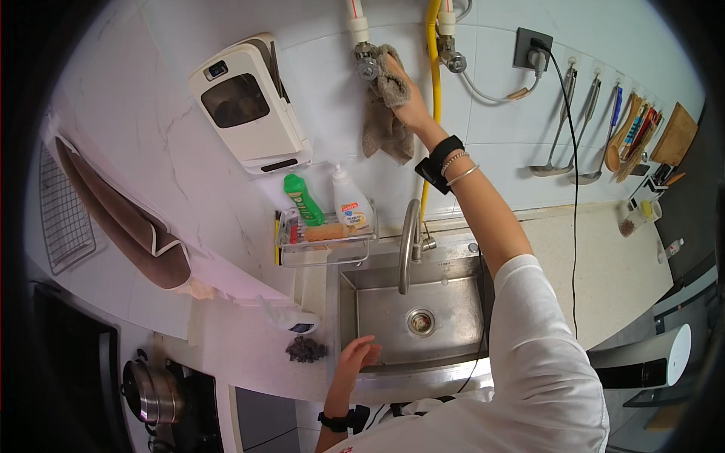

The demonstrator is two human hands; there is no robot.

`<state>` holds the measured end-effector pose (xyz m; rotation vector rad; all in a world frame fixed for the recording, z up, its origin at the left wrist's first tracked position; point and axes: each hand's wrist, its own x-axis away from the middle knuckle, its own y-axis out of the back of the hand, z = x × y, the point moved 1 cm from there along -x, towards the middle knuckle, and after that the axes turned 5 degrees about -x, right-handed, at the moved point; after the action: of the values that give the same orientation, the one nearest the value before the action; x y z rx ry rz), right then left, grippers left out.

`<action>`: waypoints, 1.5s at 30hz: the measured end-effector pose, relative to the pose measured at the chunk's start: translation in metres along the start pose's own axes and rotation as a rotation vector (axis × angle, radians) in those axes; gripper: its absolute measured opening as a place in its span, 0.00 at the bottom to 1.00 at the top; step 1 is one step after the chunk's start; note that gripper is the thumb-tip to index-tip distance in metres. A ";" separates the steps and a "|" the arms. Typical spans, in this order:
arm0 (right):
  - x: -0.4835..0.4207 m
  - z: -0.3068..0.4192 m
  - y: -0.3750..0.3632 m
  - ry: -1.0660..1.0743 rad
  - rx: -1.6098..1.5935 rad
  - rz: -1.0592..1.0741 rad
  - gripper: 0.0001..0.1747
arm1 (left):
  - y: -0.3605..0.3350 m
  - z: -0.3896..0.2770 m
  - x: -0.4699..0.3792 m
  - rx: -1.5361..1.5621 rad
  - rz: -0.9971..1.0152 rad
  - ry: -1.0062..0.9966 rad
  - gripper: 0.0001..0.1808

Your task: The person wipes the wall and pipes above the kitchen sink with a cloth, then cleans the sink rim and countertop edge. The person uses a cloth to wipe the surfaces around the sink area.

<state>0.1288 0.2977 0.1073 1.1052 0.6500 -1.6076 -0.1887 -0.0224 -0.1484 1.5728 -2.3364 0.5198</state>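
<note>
My right hand (pixel 409 105) is raised to the tiled wall and grips a grey-brown cloth (pixel 388 133), which hangs down below it. The cloth touches or lies right beside a metal angle valve (pixel 367 67) under a white pipe. A yellow hose (pixel 435 73) runs just right of the hand. My left hand (pixel 360 352) is low, over the near left edge of the stainless steel sink (pixel 391 306), its fingers slightly curled and holding nothing. Left of it, a dark scouring pad (pixel 306 349) lies on the counter beside a white bottle (pixel 300 321).
A curved faucet (pixel 409 243) stands behind the sink. A wire rack (pixel 325 255) holds a green bottle (pixel 304 201) and a white bottle (pixel 352 201). A black cable (pixel 575 198) hangs from the wall socket (pixel 532 50) at right. A pot (pixel 153 393) stands on the stove at left.
</note>
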 end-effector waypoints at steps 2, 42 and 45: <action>0.013 -0.005 0.000 -0.010 0.057 0.065 0.29 | -0.001 0.000 0.001 -0.006 -0.006 0.009 0.15; 0.177 0.217 0.063 -1.312 -1.231 0.517 0.26 | -0.098 -0.067 -0.053 0.094 0.433 -0.375 0.36; 0.189 0.214 0.074 -1.268 -1.154 0.470 0.29 | -0.097 -0.072 -0.049 0.082 0.361 -0.431 0.35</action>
<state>0.1183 0.0112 0.0385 -0.6027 0.2694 -0.9167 -0.0789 0.0168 -0.0905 1.4102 -2.9897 0.3825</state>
